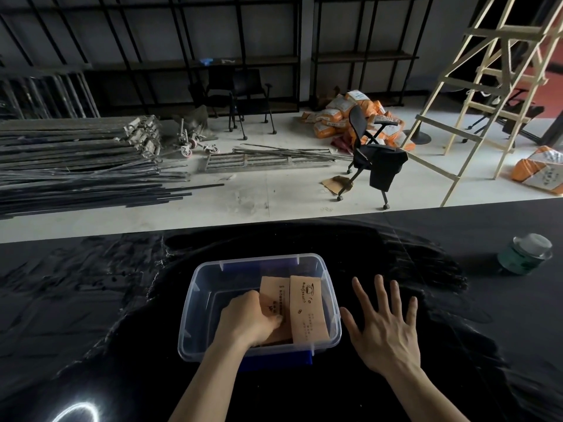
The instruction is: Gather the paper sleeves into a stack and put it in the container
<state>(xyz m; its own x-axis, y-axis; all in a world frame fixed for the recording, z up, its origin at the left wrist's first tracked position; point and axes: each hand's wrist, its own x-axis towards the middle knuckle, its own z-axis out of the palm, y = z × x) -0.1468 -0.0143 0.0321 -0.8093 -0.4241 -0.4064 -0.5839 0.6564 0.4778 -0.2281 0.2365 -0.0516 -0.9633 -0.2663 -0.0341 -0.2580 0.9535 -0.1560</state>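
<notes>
A clear plastic container with blue handles sits on the black table in front of me. Inside it, against the right side, lie brown paper sleeves: one printed sleeve leans near the right wall, and a stack of sleeves lies to its left. My left hand is inside the container, fingers closed on the near end of that stack. My right hand hovers just outside the container's right wall, fingers spread wide, holding nothing.
A glass jar with a green label stands at the far right of the black table. Beyond the table's far edge are metal poles, office chairs, orange sacks and a wooden ladder on the floor.
</notes>
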